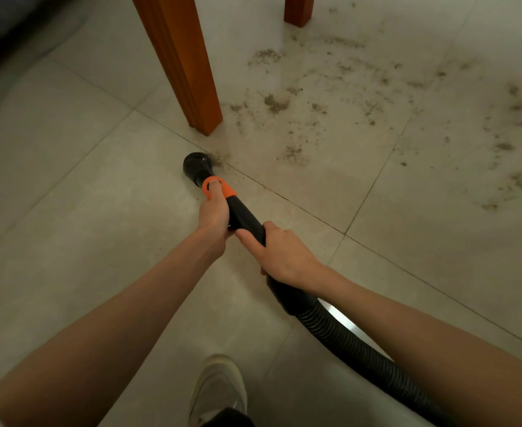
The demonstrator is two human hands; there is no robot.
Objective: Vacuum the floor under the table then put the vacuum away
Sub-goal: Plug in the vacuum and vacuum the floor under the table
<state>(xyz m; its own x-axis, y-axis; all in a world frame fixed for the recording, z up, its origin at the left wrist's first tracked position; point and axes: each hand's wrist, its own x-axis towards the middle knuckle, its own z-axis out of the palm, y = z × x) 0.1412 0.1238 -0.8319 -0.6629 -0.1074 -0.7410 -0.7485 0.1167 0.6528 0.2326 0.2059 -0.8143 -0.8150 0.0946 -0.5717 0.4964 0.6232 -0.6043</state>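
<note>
A black vacuum wand (243, 215) with an orange collar (218, 188) ends in a round black brush nozzle (196, 165) that touches the tiled floor just in front of a wooden table leg (181, 61). My left hand (213, 215) grips the wand right behind the collar, thumb laid on the orange part. My right hand (281, 252) grips the wand further back, where the ribbed black hose (355, 346) begins. Brown dirt (330, 112) lies scattered over the tiles to the right of the leg, under the table.
A second wooden table leg (298, 9) stands at the top, further back. My light shoe (218, 392) is at the bottom centre. The hose runs off the lower right edge. A dark piece of furniture (4, 35) fills the top left corner.
</note>
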